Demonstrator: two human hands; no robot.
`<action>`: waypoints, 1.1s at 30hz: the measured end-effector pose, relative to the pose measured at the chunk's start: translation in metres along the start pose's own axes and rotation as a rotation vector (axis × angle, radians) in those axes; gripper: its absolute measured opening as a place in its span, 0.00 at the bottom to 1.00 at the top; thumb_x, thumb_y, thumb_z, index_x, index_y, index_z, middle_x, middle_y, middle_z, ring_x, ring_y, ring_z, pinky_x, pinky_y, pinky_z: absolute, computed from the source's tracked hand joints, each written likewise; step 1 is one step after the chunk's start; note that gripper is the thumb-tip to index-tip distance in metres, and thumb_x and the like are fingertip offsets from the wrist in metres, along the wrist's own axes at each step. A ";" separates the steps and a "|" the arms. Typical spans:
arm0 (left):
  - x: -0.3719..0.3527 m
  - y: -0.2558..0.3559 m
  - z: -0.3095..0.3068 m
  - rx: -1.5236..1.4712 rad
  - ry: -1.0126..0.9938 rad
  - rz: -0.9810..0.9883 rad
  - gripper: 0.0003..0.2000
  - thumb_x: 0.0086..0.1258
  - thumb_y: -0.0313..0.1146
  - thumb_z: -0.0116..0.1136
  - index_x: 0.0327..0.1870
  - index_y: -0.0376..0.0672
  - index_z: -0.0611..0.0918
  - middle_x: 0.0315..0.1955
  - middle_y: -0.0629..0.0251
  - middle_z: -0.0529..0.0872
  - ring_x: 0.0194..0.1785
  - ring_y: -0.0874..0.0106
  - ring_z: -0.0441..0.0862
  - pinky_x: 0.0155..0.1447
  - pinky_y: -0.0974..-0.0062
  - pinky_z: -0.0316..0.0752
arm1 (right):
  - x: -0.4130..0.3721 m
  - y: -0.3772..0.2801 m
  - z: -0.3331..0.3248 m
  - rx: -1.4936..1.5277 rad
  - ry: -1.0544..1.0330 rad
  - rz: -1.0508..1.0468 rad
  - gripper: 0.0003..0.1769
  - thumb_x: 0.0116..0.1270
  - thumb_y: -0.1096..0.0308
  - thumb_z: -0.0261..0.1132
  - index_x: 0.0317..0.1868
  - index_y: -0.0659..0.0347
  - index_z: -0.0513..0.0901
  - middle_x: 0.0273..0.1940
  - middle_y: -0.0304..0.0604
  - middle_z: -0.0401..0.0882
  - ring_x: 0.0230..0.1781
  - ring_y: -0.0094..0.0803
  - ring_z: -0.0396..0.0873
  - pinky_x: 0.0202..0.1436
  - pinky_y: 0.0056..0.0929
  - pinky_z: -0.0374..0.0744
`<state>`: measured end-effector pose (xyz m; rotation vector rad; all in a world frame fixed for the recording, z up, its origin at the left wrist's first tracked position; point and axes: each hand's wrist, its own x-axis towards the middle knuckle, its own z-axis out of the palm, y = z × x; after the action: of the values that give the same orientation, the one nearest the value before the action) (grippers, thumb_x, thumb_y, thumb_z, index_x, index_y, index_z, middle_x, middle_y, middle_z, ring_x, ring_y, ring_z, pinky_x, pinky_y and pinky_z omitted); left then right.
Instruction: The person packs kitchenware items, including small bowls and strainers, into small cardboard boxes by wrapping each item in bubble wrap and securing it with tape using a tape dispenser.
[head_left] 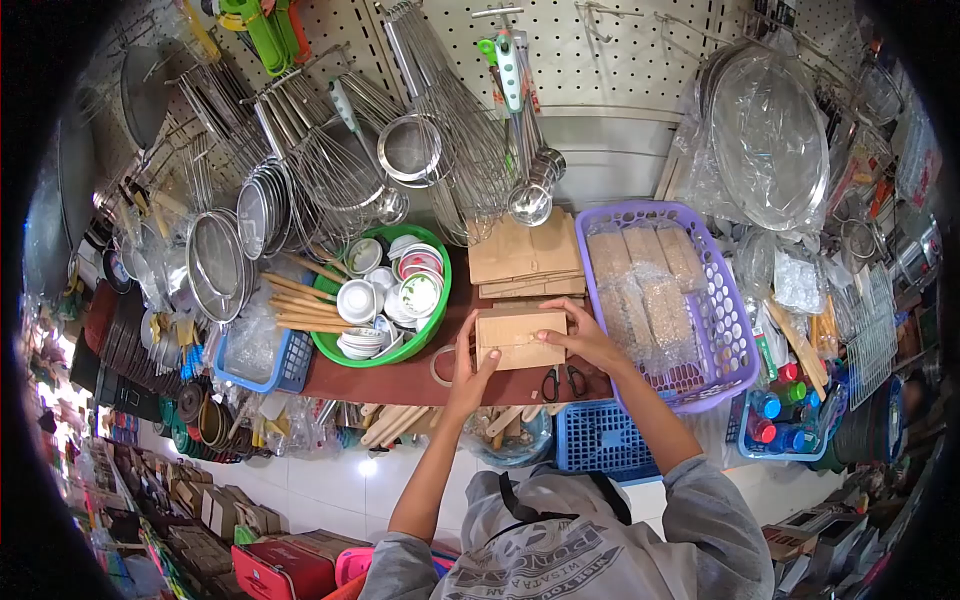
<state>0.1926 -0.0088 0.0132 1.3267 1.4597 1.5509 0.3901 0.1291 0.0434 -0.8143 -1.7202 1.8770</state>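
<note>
A small flat piece of folded brown cardboard (512, 350) is held between my two hands above the reddish-brown table (335, 383). My left hand (467, 365) grips its left edge, with the thumb on the top face. At the opposite edge, my right hand (588, 338) is closed on it too, its thumb pressing the upper surface. Whether anything lies inside the cardboard cannot be seen. Just behind it sits a stack of cardboard sheets (527, 252). Black-handled scissors (564, 384) lie close in front of my right hand. A roll of tape (436, 366), partly hidden, is beside my left hand.
A purple basket (738, 340) on the right holds several bubble-wrapped packets (672, 310). To the left, a green basin (443, 300) is full of small bowls. Whisks (450, 150) and strainers (215, 265) hang overhead. Below the table edge stands a blue crate (602, 437).
</note>
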 end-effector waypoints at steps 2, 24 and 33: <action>0.000 -0.001 0.000 -0.007 -0.001 -0.006 0.36 0.76 0.38 0.56 0.80 0.43 0.53 0.76 0.54 0.58 0.77 0.62 0.57 0.78 0.64 0.53 | 0.002 0.007 0.000 0.005 0.018 -0.070 0.31 0.62 0.61 0.77 0.62 0.59 0.74 0.55 0.42 0.78 0.55 0.29 0.78 0.55 0.29 0.79; 0.004 -0.002 0.024 -0.214 0.111 -0.014 0.35 0.73 0.26 0.57 0.79 0.42 0.56 0.74 0.57 0.62 0.75 0.65 0.63 0.76 0.68 0.60 | 0.000 0.016 0.004 0.002 0.101 -0.249 0.32 0.60 0.70 0.77 0.63 0.61 0.74 0.57 0.45 0.78 0.53 0.29 0.81 0.55 0.27 0.82; 0.007 -0.006 0.029 -0.217 0.161 -0.007 0.31 0.74 0.20 0.54 0.76 0.45 0.59 0.67 0.58 0.69 0.67 0.68 0.70 0.69 0.72 0.69 | -0.004 0.012 0.007 -0.175 0.126 -0.233 0.30 0.65 0.66 0.74 0.65 0.59 0.73 0.52 0.45 0.82 0.50 0.28 0.82 0.51 0.27 0.82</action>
<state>0.2168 0.0084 0.0052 1.0916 1.3432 1.7904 0.3885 0.1198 0.0325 -0.7434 -1.8308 1.5080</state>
